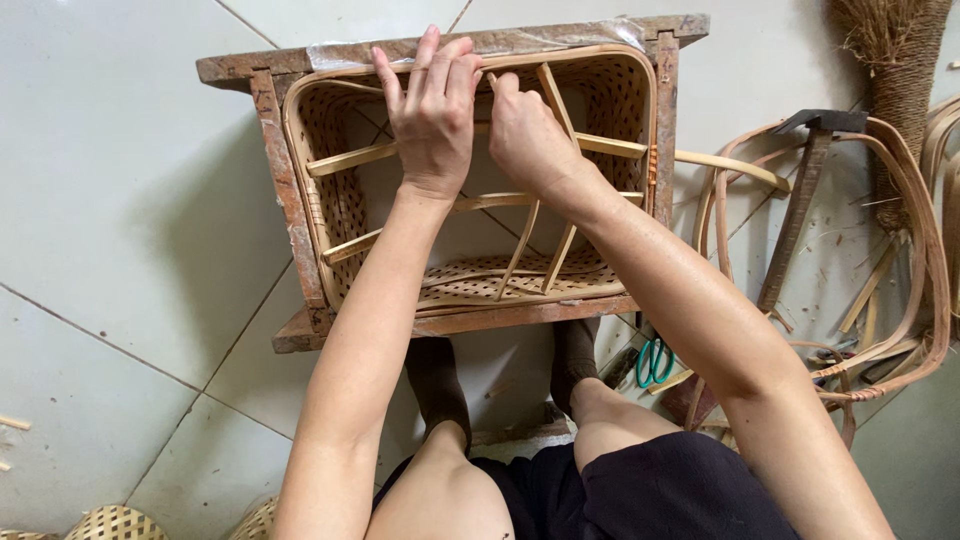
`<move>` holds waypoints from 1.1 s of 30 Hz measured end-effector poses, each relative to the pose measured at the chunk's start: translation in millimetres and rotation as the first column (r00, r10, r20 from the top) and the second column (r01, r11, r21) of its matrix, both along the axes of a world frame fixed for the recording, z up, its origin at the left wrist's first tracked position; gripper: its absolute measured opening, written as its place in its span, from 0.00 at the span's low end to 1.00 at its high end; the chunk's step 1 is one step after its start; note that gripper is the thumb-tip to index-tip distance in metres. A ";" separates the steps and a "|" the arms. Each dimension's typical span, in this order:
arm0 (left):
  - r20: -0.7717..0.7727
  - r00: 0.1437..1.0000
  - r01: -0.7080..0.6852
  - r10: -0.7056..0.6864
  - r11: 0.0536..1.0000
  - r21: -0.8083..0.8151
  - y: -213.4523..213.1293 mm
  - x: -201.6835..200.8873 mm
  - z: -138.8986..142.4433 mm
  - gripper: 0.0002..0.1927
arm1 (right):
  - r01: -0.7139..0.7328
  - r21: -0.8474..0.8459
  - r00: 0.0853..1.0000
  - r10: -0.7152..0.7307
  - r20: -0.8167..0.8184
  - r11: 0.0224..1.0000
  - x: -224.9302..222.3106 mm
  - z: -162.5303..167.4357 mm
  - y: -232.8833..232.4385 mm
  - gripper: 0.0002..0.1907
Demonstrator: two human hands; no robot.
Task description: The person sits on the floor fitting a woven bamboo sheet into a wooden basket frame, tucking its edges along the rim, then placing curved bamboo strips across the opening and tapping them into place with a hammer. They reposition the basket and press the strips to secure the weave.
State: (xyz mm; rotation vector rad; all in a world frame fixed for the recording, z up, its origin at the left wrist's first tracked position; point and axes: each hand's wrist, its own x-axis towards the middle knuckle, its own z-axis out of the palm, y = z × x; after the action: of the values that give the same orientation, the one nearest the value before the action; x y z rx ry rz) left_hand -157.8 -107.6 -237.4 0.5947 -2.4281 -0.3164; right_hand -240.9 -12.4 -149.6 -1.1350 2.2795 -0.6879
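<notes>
Head view shows the left hand (432, 105) pressing flat on the far rim of the woven basket (330, 180), while the right hand (528, 135), beside it, pinches a bamboo strip (555, 95), best kept steady.

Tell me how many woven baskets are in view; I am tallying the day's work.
3. One large basket sits in the wooden frame under both hands. Two smaller ones lie at the bottom edge: one bottom left, another beside the left arm. Others may be out of view.

Open-weave bamboo basket (340, 200), seemingly bottomless
</notes>
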 end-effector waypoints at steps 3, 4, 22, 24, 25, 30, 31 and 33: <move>-0.022 1.000 -0.004 0.003 0.999 -0.045 -1.4 -1.9 -5.4 0.05 | -0.023 0.158 0.999 0.017 0.043 0.987 0.1 -1.3 -1.4 0.08; -0.016 1.000 -0.006 0.005 0.999 -0.042 -1.3 -2.1 -7.7 0.05 | -0.031 0.118 1.000 0.030 0.006 0.993 0.1 -2.5 -2.3 0.08; 0.081 0.957 0.255 -0.278 0.942 0.220 -81.9 59.1 36.8 0.16 | -0.412 -0.194 0.742 0.204 -0.638 0.890 -18.5 -3.0 -30.7 0.37; 0.093 0.961 0.233 -0.259 0.946 0.228 -81.0 59.2 35.5 0.16 | -0.412 -0.181 0.773 0.237 -0.589 0.893 -18.9 -15.0 -34.2 0.36; 0.095 0.962 0.230 -0.257 0.946 0.230 -80.7 59.8 34.0 0.15 | -0.410 -0.179 0.775 0.238 -0.585 0.894 -18.4 -21.9 -33.8 0.35; 0.065 0.966 0.233 -0.250 0.953 0.195 -81.9 62.3 22.7 0.12 | -0.389 -0.185 0.772 0.209 -0.601 0.902 -17.1 -42.7 -28.2 0.33; 0.057 0.969 0.226 -0.242 0.953 0.201 -81.2 62.4 21.1 0.12 | -0.387 -0.186 0.769 0.205 -0.605 0.903 -17.0 -44.6 -28.4 0.32; 0.038 0.973 0.215 -0.227 0.955 0.207 -80.4 61.1 19.8 0.11 | -0.384 -0.191 0.761 0.192 -0.620 0.903 -17.3 -47.5 -29.5 0.32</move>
State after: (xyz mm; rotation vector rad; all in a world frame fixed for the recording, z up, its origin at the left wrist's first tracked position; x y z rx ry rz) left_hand -96.6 -188.0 -217.6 0.4223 -2.5447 -0.6526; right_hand -258.2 -41.9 -197.1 -2.0567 2.4311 -0.6383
